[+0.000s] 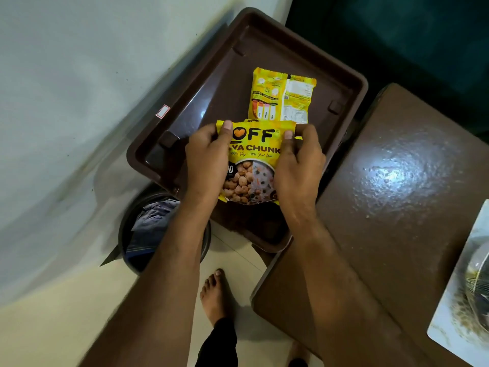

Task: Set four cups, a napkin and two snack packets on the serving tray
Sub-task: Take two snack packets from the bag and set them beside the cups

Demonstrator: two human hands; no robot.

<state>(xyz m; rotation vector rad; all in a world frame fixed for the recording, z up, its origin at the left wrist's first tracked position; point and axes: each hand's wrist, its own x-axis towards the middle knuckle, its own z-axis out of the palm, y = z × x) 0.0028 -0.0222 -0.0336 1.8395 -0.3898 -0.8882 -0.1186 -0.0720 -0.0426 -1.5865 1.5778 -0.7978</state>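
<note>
Held packet: a glossy yellow snack packet (251,165), flat and crinkled, printed side up with dark lettering and a picture of round brown chunks; it sits over the near half of the tray.
Left hand: the left hand (209,165) pinches the packet's left edge, thumb on top at the upper corner, fingers tucked beneath.
Right hand: the right hand (299,165) pinches the right edge the same way, thumb pressed on the upper corner.
Second packet: a matching yellow packet (281,98) lies flat on the tray floor, back side up with small print, toward the far right corner, its near edge just beside the held one.
Tray: a dark brown plastic tray (211,83), rectangular with rounded corners, a raised rim and small moulded bumps inside the walls; shiny.
Table: a brown table (397,181) with a pebbled, glossy top at the right, beside the tray.
Bucket: a dark round bucket (127,229) holding bluish cloth, below the tray's near left corner.
Floor: pale tiles (66,313); a bare foot (214,295) stands on them.
Wall: pale, smooth wall (79,62) at the left.
</note>
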